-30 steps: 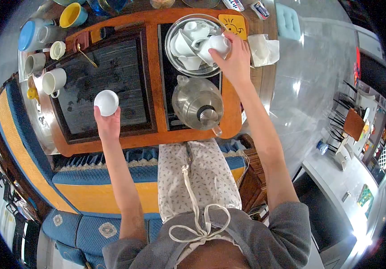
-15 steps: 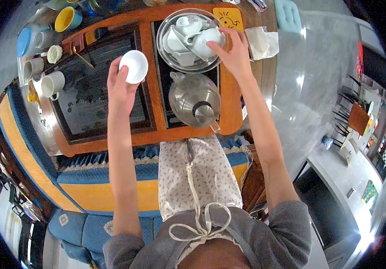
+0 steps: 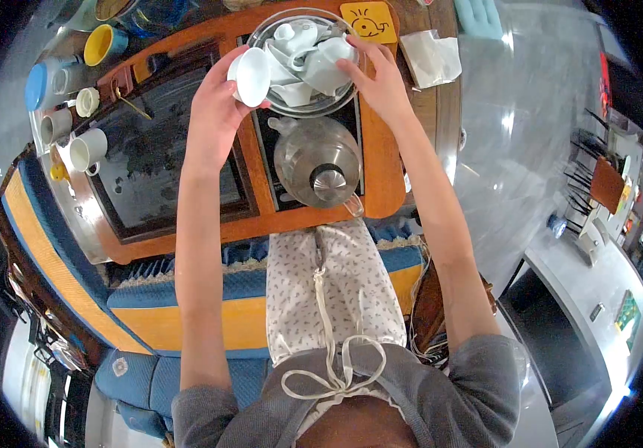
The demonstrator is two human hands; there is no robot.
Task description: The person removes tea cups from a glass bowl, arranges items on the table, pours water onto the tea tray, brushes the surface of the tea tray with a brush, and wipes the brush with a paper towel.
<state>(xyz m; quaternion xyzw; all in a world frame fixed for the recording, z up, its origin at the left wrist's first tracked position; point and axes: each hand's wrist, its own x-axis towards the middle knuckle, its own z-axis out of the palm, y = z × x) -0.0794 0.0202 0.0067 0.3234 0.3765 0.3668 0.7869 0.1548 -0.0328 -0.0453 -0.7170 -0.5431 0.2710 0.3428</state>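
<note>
A small white cup (image 3: 253, 77) is held in my left hand (image 3: 215, 104), its mouth facing up and to the right, at the left rim of a clear glass bowl (image 3: 314, 114). Inside the bowl lies a pile of white porcelain teaware (image 3: 280, 71), its pieces overlapping. My right hand (image 3: 382, 84) reaches over the bowl's right side, thumb and fingers closed on a larger white cup (image 3: 326, 69) among the pile. Just below the bowl stands a glass teapot (image 3: 314, 157) with a metal lid.
A wooden tea table (image 3: 265, 196) with a dark wet tray panel (image 3: 172, 179) carries everything. Along its left are a white mug (image 3: 88, 149), a yellow cup (image 3: 105, 46) and a blue-lidded container (image 3: 38, 88). Tissue paper (image 3: 432, 60) and a yellow coaster (image 3: 370, 24) lie right.
My left hand has carried the small white cup right and up to the bowl's edge. My right hand stays at the bowl, where the larger cup has shifted slightly. The view has moved a little.
</note>
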